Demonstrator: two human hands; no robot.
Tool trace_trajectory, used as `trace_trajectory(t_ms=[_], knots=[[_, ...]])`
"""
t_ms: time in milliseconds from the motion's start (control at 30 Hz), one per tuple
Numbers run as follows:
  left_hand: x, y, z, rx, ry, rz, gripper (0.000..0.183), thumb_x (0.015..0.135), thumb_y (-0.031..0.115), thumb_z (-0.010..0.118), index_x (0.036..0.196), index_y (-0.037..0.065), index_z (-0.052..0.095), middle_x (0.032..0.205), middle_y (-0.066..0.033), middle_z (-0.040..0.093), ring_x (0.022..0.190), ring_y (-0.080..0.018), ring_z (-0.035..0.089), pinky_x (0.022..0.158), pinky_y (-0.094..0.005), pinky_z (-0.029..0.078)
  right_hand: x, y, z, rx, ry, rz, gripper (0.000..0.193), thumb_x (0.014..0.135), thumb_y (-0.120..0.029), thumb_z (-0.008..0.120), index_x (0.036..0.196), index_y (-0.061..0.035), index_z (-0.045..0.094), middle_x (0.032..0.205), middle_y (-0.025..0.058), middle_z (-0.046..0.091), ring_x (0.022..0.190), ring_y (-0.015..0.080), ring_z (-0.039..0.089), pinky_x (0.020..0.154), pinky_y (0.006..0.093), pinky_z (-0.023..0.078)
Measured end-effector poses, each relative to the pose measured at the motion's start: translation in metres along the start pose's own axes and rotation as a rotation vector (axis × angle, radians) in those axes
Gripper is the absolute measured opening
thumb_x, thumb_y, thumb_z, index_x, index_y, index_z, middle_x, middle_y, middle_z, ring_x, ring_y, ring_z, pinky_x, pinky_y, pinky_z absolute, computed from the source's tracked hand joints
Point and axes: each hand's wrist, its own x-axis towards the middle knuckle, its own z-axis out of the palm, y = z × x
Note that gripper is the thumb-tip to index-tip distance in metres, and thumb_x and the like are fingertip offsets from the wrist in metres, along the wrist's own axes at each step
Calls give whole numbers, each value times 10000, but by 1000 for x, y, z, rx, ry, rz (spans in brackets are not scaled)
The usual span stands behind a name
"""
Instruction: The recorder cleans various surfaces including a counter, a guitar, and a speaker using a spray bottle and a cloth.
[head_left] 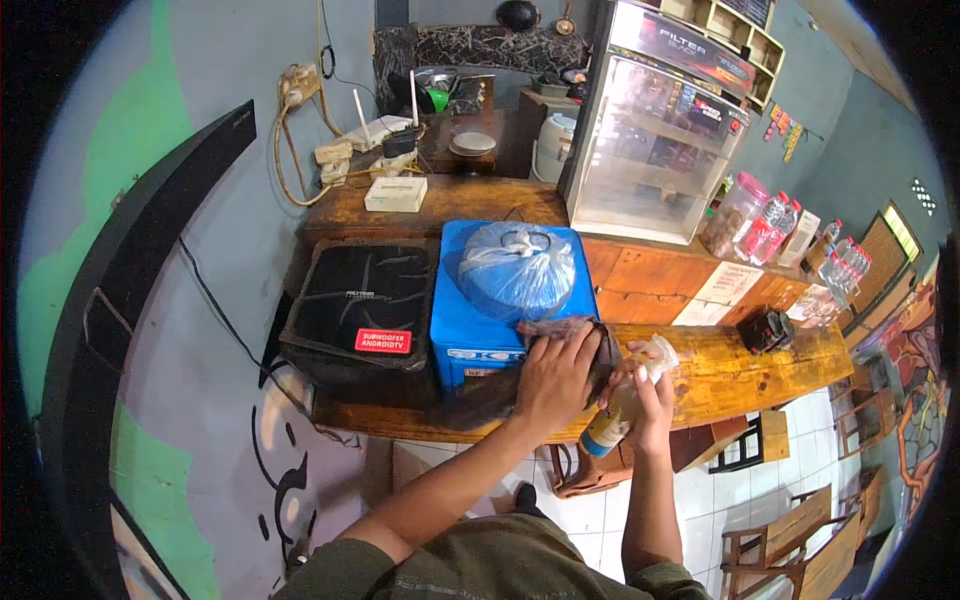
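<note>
A blue square tin (455,290) stands on the wooden counter, with a clear plastic bag (517,275) covering the round lid on its top. At the tin's near right corner, my left hand (558,372) presses a dark cloth (470,402) against it, fingers bent over the fabric. Part of the cloth hangs down across the tin's front. Just to the right, my right hand (648,400) grips a spray bottle (608,428) with a whitish head and a blue and yellow body. The bottle is tilted, its head up near the cloth.
Left of the tin sits a dusty black subwoofer (360,290). Behind are a white box (396,194) and a router (378,131) with cables. A glass display case (655,150) stands at the back right, beside jars and bottles (770,225). Wooden chairs (790,530) stand on the tiled floor.
</note>
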Motion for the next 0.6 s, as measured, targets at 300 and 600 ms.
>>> trace_trajectory(t_ms=[300,600], knots=[[41,17,18,132,36,-152,542,776,211,646,1224,-70,525,1382,-204,451,1301,-319,403,1095,-412,304,62,-12,-41,16,-215,-12,367,951,-204,525,1267,-60,409,943,120,535,778,196,573,537,339,512],[-16,-4,4,38,139,-24,523,862,370,599,1220,-9,550,1392,-166,467,1262,-342,463,1031,-428,360,123,-26,-82,93,-563,159,416,881,-209,642,1194,10,476,818,106,593,644,207,604,556,324,511]])
